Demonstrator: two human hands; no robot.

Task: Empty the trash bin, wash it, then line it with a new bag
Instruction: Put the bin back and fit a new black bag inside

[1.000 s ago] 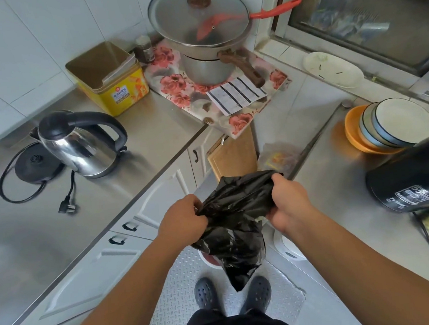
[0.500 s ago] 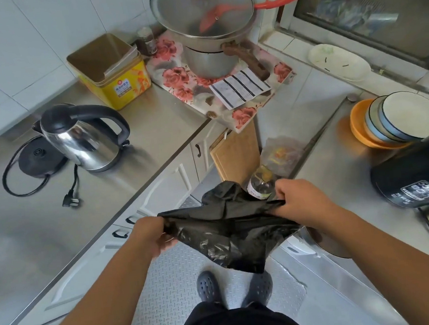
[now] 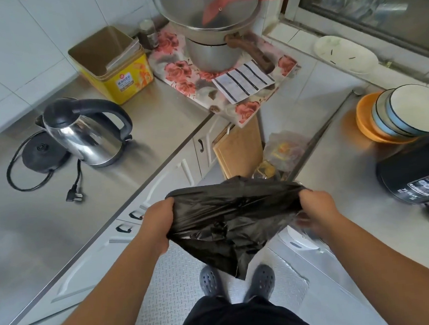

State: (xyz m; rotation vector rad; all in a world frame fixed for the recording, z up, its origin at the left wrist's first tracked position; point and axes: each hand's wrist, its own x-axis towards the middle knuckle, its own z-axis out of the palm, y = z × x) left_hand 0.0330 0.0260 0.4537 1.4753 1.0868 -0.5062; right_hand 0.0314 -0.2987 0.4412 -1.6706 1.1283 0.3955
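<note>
Two hands: left hand (image 3: pixel 159 224) and right hand (image 3: pixel 315 212) are each gripping the black bag (image 3: pixel 233 217) above the shoes (image 3: pixel 237 281).
Change: bag mouth is stretching wider — lining coming next.

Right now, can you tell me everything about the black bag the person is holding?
The black bag is thin, shiny, crinkly plastic. The left hand and the right hand each grip one side of its top edge and hold it stretched wide between them. The rest hangs down loose and wrinkled, narrowing to a point above the grey shoes. It hangs in the air between the two steel counters. Only the hands touch it.
</note>
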